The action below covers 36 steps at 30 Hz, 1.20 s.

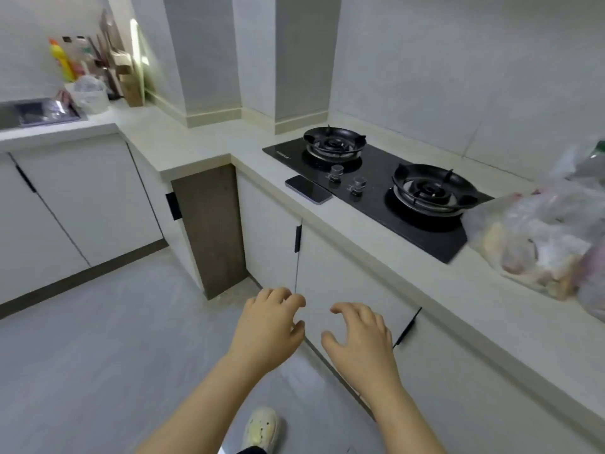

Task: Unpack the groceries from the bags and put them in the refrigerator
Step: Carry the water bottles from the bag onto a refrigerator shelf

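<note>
Clear plastic grocery bags [543,237] lie on the countertop [386,244] at the far right, with pale and reddish food showing through them. My left hand [268,322] and my right hand [357,335] hang side by side in front of the white lower cabinets, below the counter's edge. Both have loosely curled fingers and hold nothing. Both are well to the left of the bags and apart from them. No refrigerator is in view.
A black two-burner gas hob [376,181] is set in the counter, with a phone [307,189] beside its left end. At the far left are a sink [36,113], a small plastic bag [88,93], bottles and boards. Grey floor spreads to the left.
</note>
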Each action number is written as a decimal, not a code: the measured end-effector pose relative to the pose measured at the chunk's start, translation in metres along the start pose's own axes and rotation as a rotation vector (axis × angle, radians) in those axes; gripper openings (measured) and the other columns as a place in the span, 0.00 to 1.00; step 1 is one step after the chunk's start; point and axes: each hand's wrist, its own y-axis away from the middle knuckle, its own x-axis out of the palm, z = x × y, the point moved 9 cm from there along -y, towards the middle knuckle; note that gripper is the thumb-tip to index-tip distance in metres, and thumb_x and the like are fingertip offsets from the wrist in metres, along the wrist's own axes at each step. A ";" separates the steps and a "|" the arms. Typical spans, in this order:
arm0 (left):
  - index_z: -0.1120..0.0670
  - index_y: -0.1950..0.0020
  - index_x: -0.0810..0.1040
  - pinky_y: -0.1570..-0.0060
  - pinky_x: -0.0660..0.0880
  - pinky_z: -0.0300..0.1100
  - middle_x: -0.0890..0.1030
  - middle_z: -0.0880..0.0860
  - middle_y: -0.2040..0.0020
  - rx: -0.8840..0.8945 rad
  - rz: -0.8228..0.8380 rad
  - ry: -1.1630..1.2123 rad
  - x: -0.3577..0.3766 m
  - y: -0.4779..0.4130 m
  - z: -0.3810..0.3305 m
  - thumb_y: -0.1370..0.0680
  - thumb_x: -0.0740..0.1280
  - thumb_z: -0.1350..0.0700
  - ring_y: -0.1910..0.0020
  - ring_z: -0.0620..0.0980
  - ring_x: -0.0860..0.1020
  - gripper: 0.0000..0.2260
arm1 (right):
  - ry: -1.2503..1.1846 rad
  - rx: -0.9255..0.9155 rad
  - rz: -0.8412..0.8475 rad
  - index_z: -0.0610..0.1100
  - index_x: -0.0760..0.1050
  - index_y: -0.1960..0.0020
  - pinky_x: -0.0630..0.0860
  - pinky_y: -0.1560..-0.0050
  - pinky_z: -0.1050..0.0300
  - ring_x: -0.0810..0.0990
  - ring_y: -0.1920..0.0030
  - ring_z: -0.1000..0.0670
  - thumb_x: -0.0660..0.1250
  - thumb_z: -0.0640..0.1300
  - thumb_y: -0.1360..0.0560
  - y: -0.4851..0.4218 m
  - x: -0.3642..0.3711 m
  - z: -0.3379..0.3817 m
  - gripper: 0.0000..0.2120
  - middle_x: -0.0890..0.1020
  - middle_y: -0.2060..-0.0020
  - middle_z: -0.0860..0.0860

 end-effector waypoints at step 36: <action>0.48 0.35 0.71 0.42 0.67 0.44 0.73 0.48 0.39 0.904 0.019 0.169 0.028 -0.310 -0.320 0.23 0.60 0.49 0.41 0.51 0.69 0.16 | 0.160 0.593 -0.680 0.55 0.68 0.35 0.59 0.34 0.57 0.63 0.33 0.51 0.62 0.52 0.27 -0.121 -0.260 -0.220 0.20 0.68 0.35 0.56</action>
